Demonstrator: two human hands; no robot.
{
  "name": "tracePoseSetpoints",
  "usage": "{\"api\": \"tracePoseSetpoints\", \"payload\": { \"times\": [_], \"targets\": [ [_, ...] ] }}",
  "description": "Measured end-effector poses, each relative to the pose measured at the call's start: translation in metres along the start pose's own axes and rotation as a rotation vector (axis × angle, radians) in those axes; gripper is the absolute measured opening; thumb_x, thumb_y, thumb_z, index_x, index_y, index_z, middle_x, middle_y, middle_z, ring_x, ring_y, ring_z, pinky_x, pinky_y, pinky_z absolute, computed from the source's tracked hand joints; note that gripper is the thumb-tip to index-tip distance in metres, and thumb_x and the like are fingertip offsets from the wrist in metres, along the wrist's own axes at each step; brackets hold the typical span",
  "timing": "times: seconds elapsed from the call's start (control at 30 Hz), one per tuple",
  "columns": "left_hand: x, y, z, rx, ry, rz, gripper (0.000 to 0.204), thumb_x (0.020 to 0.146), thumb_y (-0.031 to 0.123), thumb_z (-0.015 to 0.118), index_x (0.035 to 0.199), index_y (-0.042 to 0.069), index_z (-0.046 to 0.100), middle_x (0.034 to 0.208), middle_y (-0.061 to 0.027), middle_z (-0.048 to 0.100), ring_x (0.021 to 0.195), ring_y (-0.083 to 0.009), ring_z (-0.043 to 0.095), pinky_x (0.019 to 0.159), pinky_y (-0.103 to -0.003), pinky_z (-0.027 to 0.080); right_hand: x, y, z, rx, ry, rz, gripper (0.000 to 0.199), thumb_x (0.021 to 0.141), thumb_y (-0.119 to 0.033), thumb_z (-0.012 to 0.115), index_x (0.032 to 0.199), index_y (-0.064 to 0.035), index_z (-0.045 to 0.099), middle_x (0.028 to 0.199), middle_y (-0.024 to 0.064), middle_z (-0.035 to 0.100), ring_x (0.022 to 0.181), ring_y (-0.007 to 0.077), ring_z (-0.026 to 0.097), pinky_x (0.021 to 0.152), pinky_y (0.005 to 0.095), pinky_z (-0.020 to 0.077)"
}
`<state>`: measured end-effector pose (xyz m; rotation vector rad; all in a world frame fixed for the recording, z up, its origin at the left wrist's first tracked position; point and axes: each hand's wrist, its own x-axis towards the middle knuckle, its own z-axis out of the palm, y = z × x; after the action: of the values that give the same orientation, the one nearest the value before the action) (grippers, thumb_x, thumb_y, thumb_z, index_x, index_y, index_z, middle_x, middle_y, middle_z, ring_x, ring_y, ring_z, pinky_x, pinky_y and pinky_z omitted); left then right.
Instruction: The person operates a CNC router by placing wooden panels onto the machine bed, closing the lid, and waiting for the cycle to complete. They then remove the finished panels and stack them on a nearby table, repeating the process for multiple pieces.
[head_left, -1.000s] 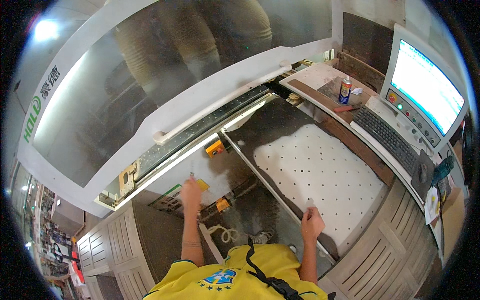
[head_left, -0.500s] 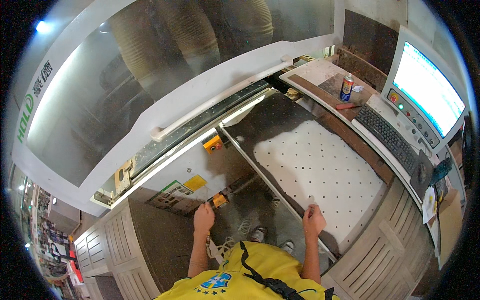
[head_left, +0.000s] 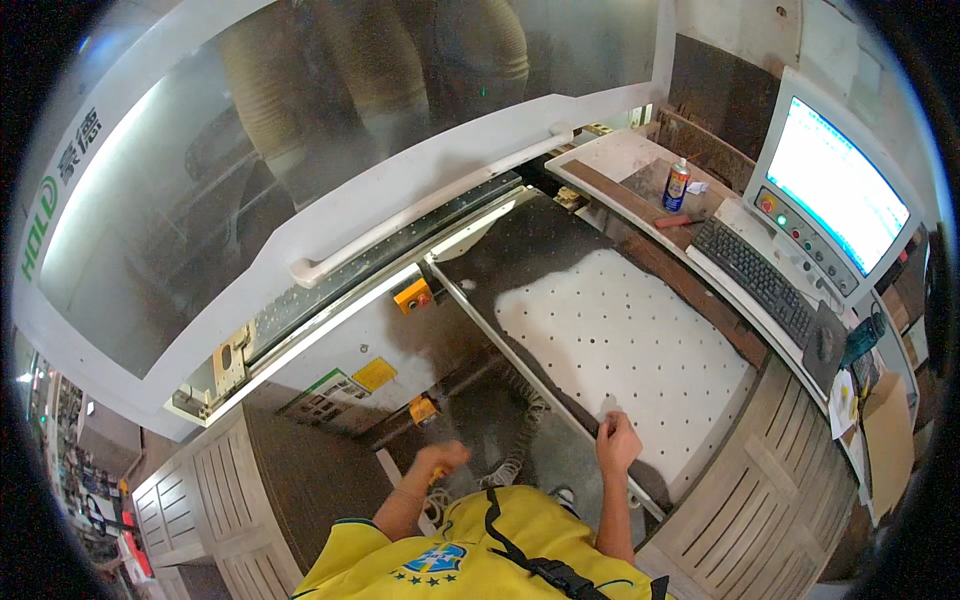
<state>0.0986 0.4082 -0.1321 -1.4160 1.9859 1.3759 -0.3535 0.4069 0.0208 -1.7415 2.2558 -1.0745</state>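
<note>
My left hand is closed in front of my body, above the floor gap. A small yellow-orange piece shows beneath it; I cannot make out what the fingers hold. Close by hangs a pale coiled hose. My right hand is over the near left edge of a perforated table, its fingers curled together. What is between those fingers, if anything, is hidden. The table is white in the middle, with irregular dark brown to black areas around it.
A large machine hood spans the far side. On the right ledge are a spray can, a red-handled tool, a keyboard, a mouse and a monitor. Slatted wooden panels lie at the near right, others at left.
My left hand has come nearer my body and moved right, its forearm turning sideways. My right hand stays over the table edge. The whole view has shifted slightly.
</note>
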Motion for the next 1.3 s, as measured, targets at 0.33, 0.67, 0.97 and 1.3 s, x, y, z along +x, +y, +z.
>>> {"api": "tracePoseSetpoints", "payload": {
  "times": [0.33, 0.67, 0.97, 1.3],
  "targets": [
    [-0.089, 0.219, -0.063, -0.530, 0.206, 0.160, 0.049, 0.116, 0.046, 0.047, 0.112, 0.004, 0.071, 0.085, -0.0041, 0.066, 0.084, -0.0172, 0.063, 0.077, -0.038, 0.053, -0.009, -0.005, -0.006, 0.304, -0.243, 0.270, 0.032, 0.101, -0.025, 0.073, 0.129, -0.0088, 0.070, 0.099, 0.0080, 0.079, 0.083, 0.0213, 0.074, 0.073, 0.0386, 0.0569],
    [-0.112, 0.287, -0.089, -1.240, 0.566, 0.626, 0.034, 0.119, 0.038, 0.048, 0.112, 0.007, 0.061, 0.114, -0.0034, 0.066, 0.111, -0.0169, 0.062, 0.104, -0.036, 0.050, -0.050, -0.174, -0.041, 0.937, -0.571, -0.224, 0.094, 0.107, -0.016, 0.068, 0.173, -0.0045, 0.001, 0.173, 0.0205, 0.024, 0.150, 0.0355, 0.046, 0.125, 0.0486, 0.0383],
    [-0.126, 0.310, -0.128, -0.402, 1.288, 0.545, 0.086, 0.099, 0.037, 0.076, 0.156, -0.009, 0.031, 0.160, -0.0372, 0.031, 0.152, -0.0488, 0.030, 0.124, -0.059, 0.026, -0.046, -0.107, -0.026, 0.622, -0.677, 0.146, 0.047, 0.120, -0.038, 0.041, 0.147, -0.0032, 0.058, 0.078, -0.0019, 0.055, 0.062, 0.0078, 0.049, 0.059, 0.0287, 0.0444],
    [-0.293, 0.418, -0.186, -0.276, -0.363, 1.744, 0.036, 0.104, 0.035, 0.071, 0.128, 0.008, 0.070, 0.113, -0.0147, 0.074, 0.107, -0.0324, 0.071, 0.094, -0.045, 0.055, -0.056, -0.146, -0.015, 0.576, -0.591, 0.259, 0.048, 0.119, -0.043, 0.045, 0.132, -0.0032, 0.068, 0.086, 0.0007, 0.063, 0.059, 0.0084, 0.048, 0.056, 0.0301, 0.0433]
  ]
}}
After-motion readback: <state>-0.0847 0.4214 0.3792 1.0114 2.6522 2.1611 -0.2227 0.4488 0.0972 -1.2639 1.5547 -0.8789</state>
